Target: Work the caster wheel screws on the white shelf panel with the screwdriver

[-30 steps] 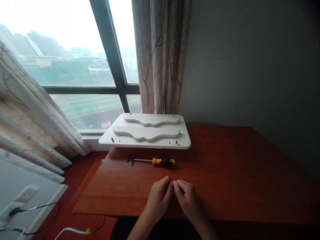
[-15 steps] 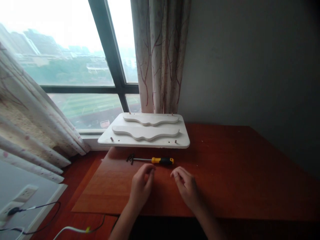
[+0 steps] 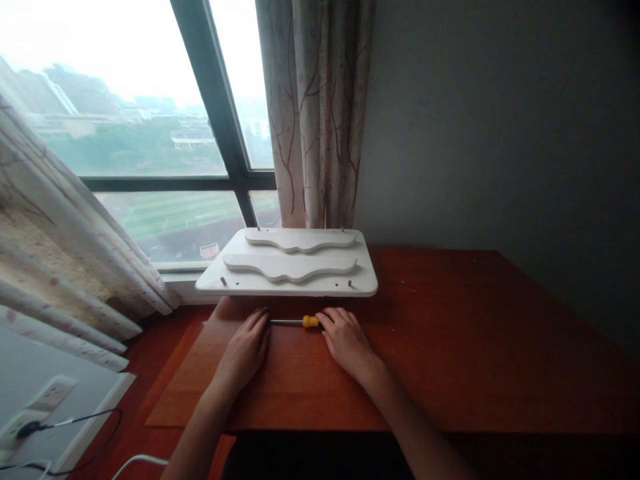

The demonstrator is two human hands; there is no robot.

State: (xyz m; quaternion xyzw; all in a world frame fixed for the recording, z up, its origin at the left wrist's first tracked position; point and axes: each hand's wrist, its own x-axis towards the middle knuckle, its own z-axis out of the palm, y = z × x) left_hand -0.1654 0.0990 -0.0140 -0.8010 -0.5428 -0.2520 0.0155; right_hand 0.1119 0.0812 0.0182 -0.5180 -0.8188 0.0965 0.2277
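A screwdriver (image 3: 310, 321) with a yellow and black handle lies on the reddish-brown table (image 3: 480, 360). My right hand (image 3: 345, 337) is over its handle, fingers wrapped round the black end. At the tip end, my left hand (image 3: 247, 347) rests with curled fingers where the dark screws were; it covers them, so its grip is hidden. Beyond both hands sits a white board (image 3: 300, 289) with rounded corners and short pegs near its corners. Two wavy white pieces, a front one (image 3: 290, 268) and a back one (image 3: 300, 241), lie on top of it.
Behind the board hang patterned curtains (image 3: 320, 120) beside a window frame (image 3: 240, 180). Another curtain (image 3: 65, 227) is at the left. A wall socket (image 3: 53, 393) with a plugged-in black cable is at the lower left. A grey wall (image 3: 480, 133) stands behind the table.
Both hands have moved forward and apart from each other, my left one to the screws at the screwdriver's tip and my right one onto its handle.
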